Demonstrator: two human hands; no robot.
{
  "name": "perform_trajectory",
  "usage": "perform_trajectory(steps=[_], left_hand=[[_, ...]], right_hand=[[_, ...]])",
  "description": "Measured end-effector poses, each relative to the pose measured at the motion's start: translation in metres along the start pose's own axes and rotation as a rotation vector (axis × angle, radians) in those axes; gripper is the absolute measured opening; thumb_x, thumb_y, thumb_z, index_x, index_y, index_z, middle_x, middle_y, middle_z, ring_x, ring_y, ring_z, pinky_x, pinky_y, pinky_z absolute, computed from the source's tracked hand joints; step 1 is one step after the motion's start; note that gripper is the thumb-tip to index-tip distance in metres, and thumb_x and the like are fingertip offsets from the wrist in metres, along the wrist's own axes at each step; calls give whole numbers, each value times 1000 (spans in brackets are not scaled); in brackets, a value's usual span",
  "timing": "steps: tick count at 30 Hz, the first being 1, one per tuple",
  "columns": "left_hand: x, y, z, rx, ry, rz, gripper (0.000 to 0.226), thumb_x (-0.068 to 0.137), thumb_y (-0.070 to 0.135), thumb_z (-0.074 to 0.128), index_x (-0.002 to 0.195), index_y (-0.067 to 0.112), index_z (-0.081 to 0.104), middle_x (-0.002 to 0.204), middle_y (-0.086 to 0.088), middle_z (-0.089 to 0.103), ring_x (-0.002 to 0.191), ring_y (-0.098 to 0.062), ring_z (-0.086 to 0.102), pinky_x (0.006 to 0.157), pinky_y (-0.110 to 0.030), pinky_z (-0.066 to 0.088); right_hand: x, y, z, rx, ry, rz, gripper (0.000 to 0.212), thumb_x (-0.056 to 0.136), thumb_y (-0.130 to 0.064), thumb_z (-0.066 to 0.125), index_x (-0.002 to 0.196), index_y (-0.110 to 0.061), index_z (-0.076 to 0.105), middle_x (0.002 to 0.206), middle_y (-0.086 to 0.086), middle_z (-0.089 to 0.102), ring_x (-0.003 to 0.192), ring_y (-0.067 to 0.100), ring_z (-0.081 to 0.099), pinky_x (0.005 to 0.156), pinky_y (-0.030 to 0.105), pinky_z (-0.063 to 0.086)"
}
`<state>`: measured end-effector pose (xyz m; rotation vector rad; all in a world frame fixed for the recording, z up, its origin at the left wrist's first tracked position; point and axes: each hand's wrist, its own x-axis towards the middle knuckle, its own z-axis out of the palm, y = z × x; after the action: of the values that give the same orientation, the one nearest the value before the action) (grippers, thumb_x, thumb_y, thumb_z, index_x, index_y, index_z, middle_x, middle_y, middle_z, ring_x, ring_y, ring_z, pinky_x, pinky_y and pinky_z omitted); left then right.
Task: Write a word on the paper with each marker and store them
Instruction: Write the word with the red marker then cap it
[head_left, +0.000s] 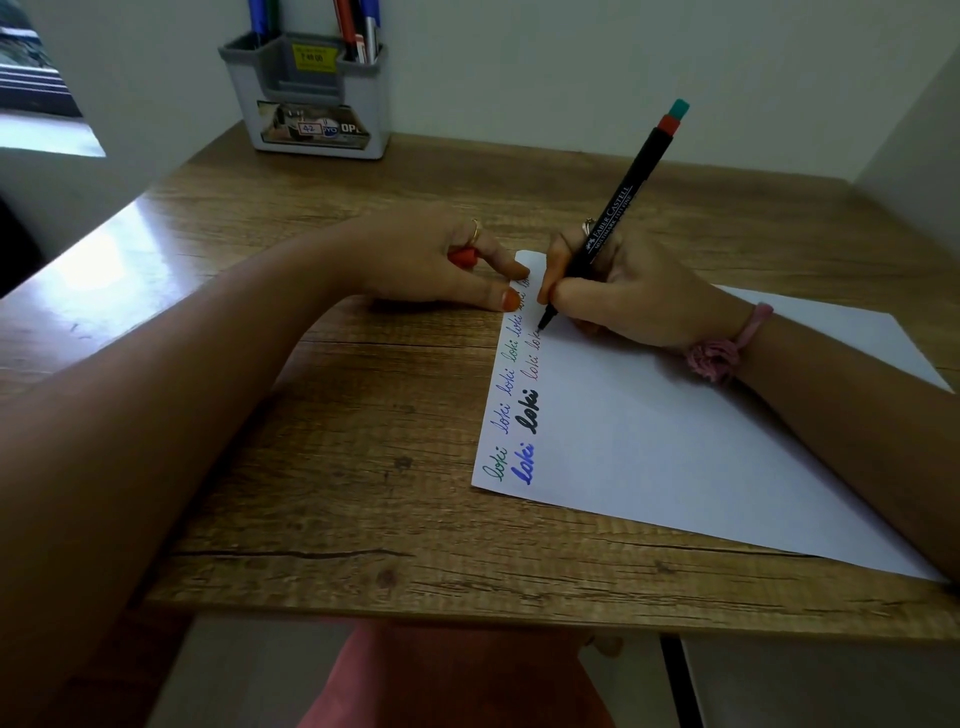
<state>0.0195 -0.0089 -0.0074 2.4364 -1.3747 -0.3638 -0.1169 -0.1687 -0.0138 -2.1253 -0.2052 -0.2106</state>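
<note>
A wood-grain desk (337, 467) carries a white sheet of paper (701, 441) lying askew toward its right front edge, rows of "loki" along the sheet's left margin. At the back edge stands a grey plastic pen holder (317, 98) with pens upright. The right hand (634, 291) pinches a black marker with red and teal end (618, 208), tip on paper. The left hand (436, 260), fingers curled round a red marker cap (464, 257), touches the sheet's far corner.

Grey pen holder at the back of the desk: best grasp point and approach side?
Grip the grey pen holder across its flat side walls, low on the body, coming from the front. It stands upright against the wall, and pens stick up out of the top, blocking a grasp from above.
</note>
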Motion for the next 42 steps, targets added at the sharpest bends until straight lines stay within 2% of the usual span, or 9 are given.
perform_trajectory(steps=[2,4,9,15,21,25,29,36,42], left_hand=[[-5,10,-4,4,-49,35,41,74,64,55,111,48,50,83,23,45,75,5,43,63,-17,29],[-8,16,-7,1,-54,58,33,81,52,54,113,50,48,80,26,38,73,7,40,62,-17,28],[-11,19,-7,14,-72,48,41,70,63,50,110,53,47,81,26,40,75,6,41,63,-19,29],[-13,20,-8,-4,-56,44,30,80,52,56,109,51,46,76,19,41,69,0,41,59,-21,28],[-13,19,-4,-208,3,36,56,74,43,70,125,37,46,67,10,46,58,-2,43,58,-19,35],[-15,21,-3,-219,38,43,26,81,40,65,95,51,46,81,11,48,72,-2,46,60,-19,32],[-16,24,-3,-194,40,23,7,87,37,58,91,37,53,83,6,49,75,-8,45,60,-24,32],[-16,25,-3,-182,53,12,9,86,37,59,85,32,52,82,4,50,73,-8,45,61,-23,34],[-18,27,-2,-207,57,43,12,87,37,58,83,26,54,82,3,50,74,-10,45,63,-25,34]], right_hand=[[0,0,0,-2,2,-2,25,73,-11,58,80,13,54,54,-4,49,45,2,45,46,11,37],[1,0,1,-3,19,-5,21,73,-12,58,79,9,55,54,-7,51,46,1,47,46,12,38],[1,1,1,-25,9,-18,25,72,-16,59,79,8,56,51,-14,54,47,1,50,47,10,38],[1,0,1,-35,19,-13,16,75,-10,56,77,6,57,50,-13,53,45,1,49,46,11,37],[2,0,0,210,119,69,5,76,-11,54,73,-14,56,52,-9,57,44,5,45,42,16,38],[5,-1,-2,468,113,113,20,79,-16,45,78,-11,64,60,-6,62,54,9,52,51,19,45],[8,0,-8,630,104,178,34,79,-25,40,91,-9,68,75,3,67,64,10,59,60,24,52],[8,1,-7,643,222,199,9,86,-19,47,87,-11,52,78,8,71,65,11,62,60,25,54],[6,-3,-3,528,217,170,12,92,-9,51,82,-14,49,83,10,73,61,13,59,62,25,52]])
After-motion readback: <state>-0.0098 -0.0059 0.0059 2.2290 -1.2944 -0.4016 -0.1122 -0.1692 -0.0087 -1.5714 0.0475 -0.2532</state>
